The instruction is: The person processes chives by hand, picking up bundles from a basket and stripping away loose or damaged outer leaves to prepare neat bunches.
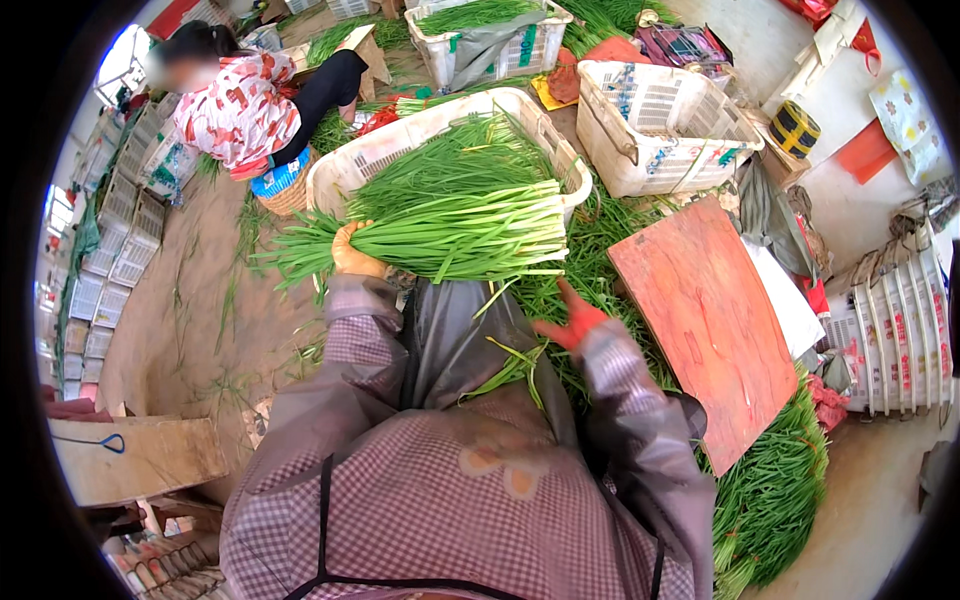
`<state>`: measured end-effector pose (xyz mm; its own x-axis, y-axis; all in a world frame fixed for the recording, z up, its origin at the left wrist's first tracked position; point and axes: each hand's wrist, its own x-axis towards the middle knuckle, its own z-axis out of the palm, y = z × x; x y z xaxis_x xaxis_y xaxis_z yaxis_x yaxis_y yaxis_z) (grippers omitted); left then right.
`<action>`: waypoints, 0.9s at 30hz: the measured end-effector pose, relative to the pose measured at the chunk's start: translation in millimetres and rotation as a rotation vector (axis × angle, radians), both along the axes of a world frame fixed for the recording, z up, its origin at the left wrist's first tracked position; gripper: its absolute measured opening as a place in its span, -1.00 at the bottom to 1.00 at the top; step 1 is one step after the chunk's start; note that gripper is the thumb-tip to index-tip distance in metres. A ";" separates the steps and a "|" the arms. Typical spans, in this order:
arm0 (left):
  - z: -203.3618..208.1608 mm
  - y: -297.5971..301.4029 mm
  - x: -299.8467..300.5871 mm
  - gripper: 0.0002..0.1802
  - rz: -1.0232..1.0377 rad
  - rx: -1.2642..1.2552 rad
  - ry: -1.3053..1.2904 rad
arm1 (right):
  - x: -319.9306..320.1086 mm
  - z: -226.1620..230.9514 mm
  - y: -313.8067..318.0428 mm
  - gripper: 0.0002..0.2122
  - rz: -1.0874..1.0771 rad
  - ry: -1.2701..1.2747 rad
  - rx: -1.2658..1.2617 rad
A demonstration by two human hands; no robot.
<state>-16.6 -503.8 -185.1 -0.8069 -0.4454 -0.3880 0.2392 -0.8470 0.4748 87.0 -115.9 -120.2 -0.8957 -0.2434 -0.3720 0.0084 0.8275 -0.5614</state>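
Observation:
A large bunch of green chives [470, 236] lies sideways in front of me, pale stem ends to the right and leaf tips to the left. Around its leafy left part my left hand [357, 252], in a yellowish glove, is closed. My right hand [577, 320], in an orange-red glove, is just below the stem ends with fingers apart and nothing visible in it. Loose chives [590, 262] are heaped beside and beyond it. Behind the bunch, more chives fill a white plastic crate [335, 165]. A few stray blades [515, 368] lie on my dark apron.
At my right a reddish wooden board [700, 320] lies over piled chives [770, 500]. An empty-looking white crate [650, 165] stands at the back right, another crate [480, 55] with chives farther back. A person [245, 105] sits at the far left. Stacked crates [115, 245] line the left wall.

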 end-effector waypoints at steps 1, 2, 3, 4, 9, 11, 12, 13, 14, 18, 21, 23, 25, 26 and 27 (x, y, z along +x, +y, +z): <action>1.9 4.4 -1.3 -0.96 -0.006 -0.008 -0.003 | -7.3 -2.3 -19.5 -0.29 -0.010 0.083 -0.216; 6.4 11.1 -5.5 -0.96 -0.019 -0.020 0.000 | -17.7 -16.7 -39.0 -0.31 -0.047 0.155 -0.390; 6.6 10.8 -8.0 -0.96 -0.025 -0.030 0.016 | -28.8 -31.8 -60.5 -0.34 -0.056 0.223 -0.565; 3.3 6.0 -10.0 -0.95 -0.025 -0.041 0.034 | -37.4 -39.6 -79.4 -0.41 -0.138 0.222 -0.730; 12.1 3.4 -4.7 -0.93 -0.110 -0.006 0.146 | -37.4 -78.3 -68.5 -0.68 -0.249 -0.337 -1.553; 10.3 -0.9 6.2 -0.93 -0.150 -0.005 0.266 | -14.9 -57.5 -42.6 -0.71 -0.159 -0.349 -1.300; 14.6 -1.4 10.5 -0.93 -0.171 -0.007 0.330 | -4.3 -44.5 -27.1 -0.71 -0.133 -0.328 -1.121; 24.2 0.3 10.7 -0.93 -0.115 0.049 0.283 | 1.9 -43.7 -3.2 -0.71 -0.139 -0.273 -0.907; 35.3 7.5 7.4 -0.92 -0.116 0.049 0.295 | 3.4 -69.9 33.0 -0.70 -0.128 -0.084 -0.470; 42.1 -4.5 9.7 -0.89 -0.119 0.026 0.400 | 3.5 -48.8 76.7 -0.59 0.099 -0.149 0.350; 57.0 11.5 15.3 -0.88 -0.086 0.026 0.396 | 15.8 -68.3 50.0 -0.60 -0.146 0.219 -0.365; 55.4 7.8 17.2 -0.89 -0.112 -0.008 0.466 | 15.9 -4.8 2.0 -0.68 -0.227 -0.127 -0.877; 63.6 10.4 15.7 -0.89 -0.099 -0.040 0.528 | 18.9 -11.4 3.1 -0.79 0.023 -0.146 -0.934; 69.1 13.3 16.9 -0.89 -0.064 -0.050 0.552 | 20.2 -26.7 15.1 -0.81 -0.061 -0.112 -0.844; 74.1 13.6 18.4 -0.89 -0.023 -0.061 0.577 | 19.8 -39.9 30.1 -0.84 -0.139 -0.081 -0.752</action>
<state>1.8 -490.2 -111.0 -0.8901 -0.4326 0.1433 0.4553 -0.8304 0.3211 106.9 -85.9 -160.1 -0.9136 -0.3442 -0.2166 0.1490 0.2121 -0.9658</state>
